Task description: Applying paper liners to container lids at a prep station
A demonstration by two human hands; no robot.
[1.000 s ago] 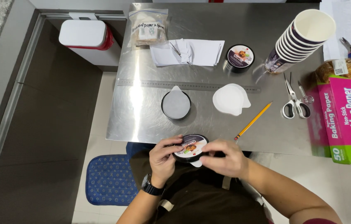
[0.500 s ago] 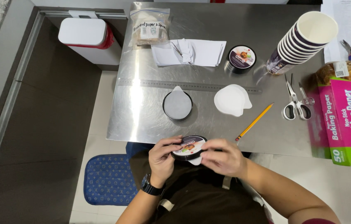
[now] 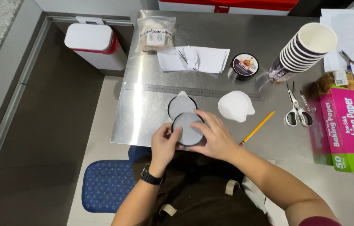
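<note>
Change from the earlier views: the round black lid (image 3: 188, 129), held earlier at the table's near edge with its printed picture side up, now shows its plain grey side and lies farther onto the steel table (image 3: 152, 113), just below and touching the second grey lid (image 3: 181, 106). The left hand (image 3: 165, 143) and right hand (image 3: 213, 136) have moved forward with it, fingers on its left and right rims.

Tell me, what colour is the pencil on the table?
Yellow-orange; the pencil shows best in the head view.
</note>
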